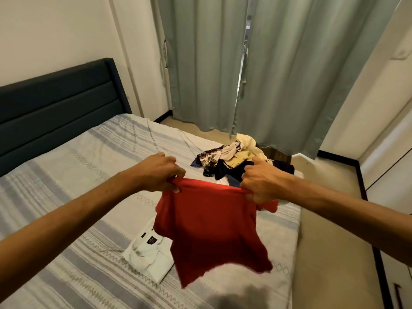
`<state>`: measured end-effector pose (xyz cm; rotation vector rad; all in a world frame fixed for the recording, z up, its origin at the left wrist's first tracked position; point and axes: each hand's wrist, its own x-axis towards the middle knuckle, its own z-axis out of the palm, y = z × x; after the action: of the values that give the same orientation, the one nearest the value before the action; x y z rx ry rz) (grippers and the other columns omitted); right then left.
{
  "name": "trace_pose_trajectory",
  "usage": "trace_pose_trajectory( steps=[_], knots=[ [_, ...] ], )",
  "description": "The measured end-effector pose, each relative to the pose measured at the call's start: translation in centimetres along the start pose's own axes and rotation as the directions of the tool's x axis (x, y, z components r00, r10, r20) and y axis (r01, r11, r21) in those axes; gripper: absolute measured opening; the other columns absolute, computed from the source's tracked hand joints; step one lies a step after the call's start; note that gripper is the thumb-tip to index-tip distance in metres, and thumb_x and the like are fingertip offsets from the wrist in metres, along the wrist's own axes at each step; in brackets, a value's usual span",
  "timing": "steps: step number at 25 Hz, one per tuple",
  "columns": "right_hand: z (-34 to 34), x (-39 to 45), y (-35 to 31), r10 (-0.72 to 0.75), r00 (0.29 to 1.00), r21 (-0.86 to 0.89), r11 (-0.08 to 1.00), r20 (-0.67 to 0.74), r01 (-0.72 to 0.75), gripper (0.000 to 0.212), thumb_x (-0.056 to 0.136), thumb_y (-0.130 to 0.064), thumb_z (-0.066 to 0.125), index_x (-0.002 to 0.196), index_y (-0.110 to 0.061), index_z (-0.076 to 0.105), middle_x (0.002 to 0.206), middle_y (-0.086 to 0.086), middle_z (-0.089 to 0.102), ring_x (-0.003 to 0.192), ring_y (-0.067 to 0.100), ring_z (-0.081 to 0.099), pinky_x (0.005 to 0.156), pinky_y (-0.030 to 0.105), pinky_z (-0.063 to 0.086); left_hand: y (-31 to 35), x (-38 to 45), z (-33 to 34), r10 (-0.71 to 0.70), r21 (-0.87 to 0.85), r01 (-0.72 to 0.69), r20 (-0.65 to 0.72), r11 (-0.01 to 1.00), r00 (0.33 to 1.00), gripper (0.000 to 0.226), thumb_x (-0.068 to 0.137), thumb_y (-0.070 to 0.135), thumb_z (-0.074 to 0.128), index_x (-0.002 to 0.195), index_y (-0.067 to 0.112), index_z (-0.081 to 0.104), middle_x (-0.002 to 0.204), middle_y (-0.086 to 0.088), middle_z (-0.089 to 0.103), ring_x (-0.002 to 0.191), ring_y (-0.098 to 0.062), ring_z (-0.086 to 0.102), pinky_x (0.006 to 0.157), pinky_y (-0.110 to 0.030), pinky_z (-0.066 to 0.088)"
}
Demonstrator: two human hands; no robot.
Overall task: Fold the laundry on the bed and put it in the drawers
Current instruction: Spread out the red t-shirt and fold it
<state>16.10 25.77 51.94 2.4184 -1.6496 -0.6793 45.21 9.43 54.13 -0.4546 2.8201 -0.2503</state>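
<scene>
We've got both arms stretched out over the bed [66,166], left hand [159,172] and right hand [263,181] each pinching the top edge of the red shirt [211,228], edge left-right, body hanging down above folded white garment [148,255], unfolded pile [234,159] behind.

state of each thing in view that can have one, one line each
red shirt: unfolded, held up over the bed
left hand: grips the shirt's top edge
right hand: grips the shirt's top edge
white garment: folded, on the bed
laundry pile: unfolded heap
curtains: drawn, narrow gap
</scene>
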Motion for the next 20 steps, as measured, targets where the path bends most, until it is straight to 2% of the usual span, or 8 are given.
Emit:
trace_pose_trajectory(
  steps=[2, 4, 6, 10, 14, 16, 17, 20],
  knots=[
    [2.2, -1.9, 0.5, -0.008, 1.0, -0.072, 0.997, -0.03, 0.006, 0.038, 0.095, -0.06, 0.047, 0.104, -0.029, 0.068, 0.081, -0.004, 0.06, 0.08, 0.02, 0.05, 0.078, 0.041, 0.029, 1.4, -1.0, 1.6, 0.166, 0.15, -0.134, -0.223, 0.979, 0.961, 0.037, 0.089, 0.067, 0.064, 0.1, 0.032, 0.058, 0.089, 0.016, 0.06, 0.086, -0.009, 0.047, 0.077, -0.032, 0.039],
    [4.8, -4.3, 0.3, 0.008, 1.0, -0.086, 0.996, 0.02, -0.006, 0.033, 0.095, -0.057, 0.054, 0.112, -0.03, 0.066, 0.083, -0.003, 0.065, 0.081, 0.022, 0.056, 0.087, 0.046, 0.037, 3.7, -2.2, 4.0, 0.357, 0.228, -0.289, -0.365, 0.93, 0.86, 0.036, 0.082, 0.062, 0.074, 0.092, 0.031, 0.06, 0.082, 0.014, 0.059, 0.08, -0.011, 0.048, 0.07, -0.031, 0.038],
    [7.1, -6.6, -0.3, 0.063, 0.998, -0.173, 0.983, -0.013, -0.064, 0.029, 0.094, -0.05, 0.063, 0.113, -0.027, 0.065, 0.082, 0.002, 0.069, 0.079, 0.025, 0.062, 0.089, 0.048, 0.037, 6.6, -3.0, 6.9, 0.462, 0.229, -0.403, -0.37, 0.886, 0.806, 0.025, 0.086, 0.052, 0.072, 0.096, 0.03, 0.064, 0.091, 0.01, 0.057, 0.084, -0.011, 0.05, 0.07, -0.03, 0.043],
    [8.3, -9.3, 0.8, 0.334, 0.914, -0.076, 0.93, -0.229, -0.359, 0.03, 0.099, -0.044, 0.045, 0.09, -0.023, 0.065, 0.074, 0.003, 0.066, 0.07, 0.025, 0.06, 0.081, 0.044, 0.038, 8.9, -3.0, 11.1, 0.497, 0.148, -0.475, -0.241, 0.868, 0.833, 0.022, 0.099, 0.051, 0.053, 0.105, 0.035, 0.067, 0.131, 0.007, 0.057, 0.102, -0.014, 0.055, 0.077, -0.033, 0.051],
    [10.4, -10.2, 2.7, 0.34, 0.928, -0.039, 0.936, -0.155, -0.349, 0.012, 0.097, -0.025, 0.063, 0.095, -0.014, 0.068, 0.09, 0.008, 0.075, 0.086, 0.029, 0.072, 0.098, 0.046, 0.05, 8.4, -2.4, 12.3, 0.271, -0.103, -0.285, -0.134, 0.953, 0.953, 0.034, 0.103, 0.062, 0.036, 0.101, 0.036, 0.058, 0.103, 0.017, 0.066, 0.095, -0.011, 0.059, 0.078, -0.03, 0.045],
    [10.7, -10.2, 2.6, 0.328, 0.921, -0.064, 0.935, -0.209, -0.348, 0.016, 0.09, -0.018, 0.074, 0.099, -0.005, 0.072, 0.098, 0.018, 0.077, 0.095, 0.037, 0.074, 0.106, 0.054, 0.051, 9.8, -1.6, 13.3, 0.157, -0.341, -0.153, -0.017, 0.928, 0.988, 0.038, 0.099, 0.068, 0.042, 0.115, 0.037, 0.057, 0.112, 0.019, 0.066, 0.104, -0.007, 0.057, 0.085, -0.029, 0.044],
    [10.0, -10.1, 2.3, 0.313, 0.906, -0.03, 0.942, -0.286, -0.335, 0.019, 0.086, -0.015, 0.078, 0.098, -0.002, 0.073, 0.099, 0.021, 0.076, 0.096, 0.04, 0.074, 0.105, 0.057, 0.05, 11.0, -0.9, 13.7, 0.094, -0.513, -0.069, 0.023, 0.856, 0.995, 0.043, 0.095, 0.069, 0.053, 0.123, 0.037, 0.055, 0.119, 0.019, 0.064, 0.107, -0.005, 0.056, 0.087, -0.027, 0.045],
    [6.0, -9.8, 2.0, 0.296, 0.797, 0.052, 0.947, -0.526, -0.317, 0.021, 0.097, -0.021, 0.066, 0.093, -0.004, 0.077, 0.095, 0.019, 0.078, 0.095, 0.038, 0.075, 0.11, 0.053, 0.045, 16.2, 2.7, 13.4, -0.011, -0.886, 0.084, 0.088, 0.455, 0.996, 0.079, 0.079, 0.071, 0.075, 0.142, 0.036, 0.043, 0.135, 0.014, 0.056, 0.117, -0.005, 0.058, 0.095, -0.023, 0.05]
  ],
)
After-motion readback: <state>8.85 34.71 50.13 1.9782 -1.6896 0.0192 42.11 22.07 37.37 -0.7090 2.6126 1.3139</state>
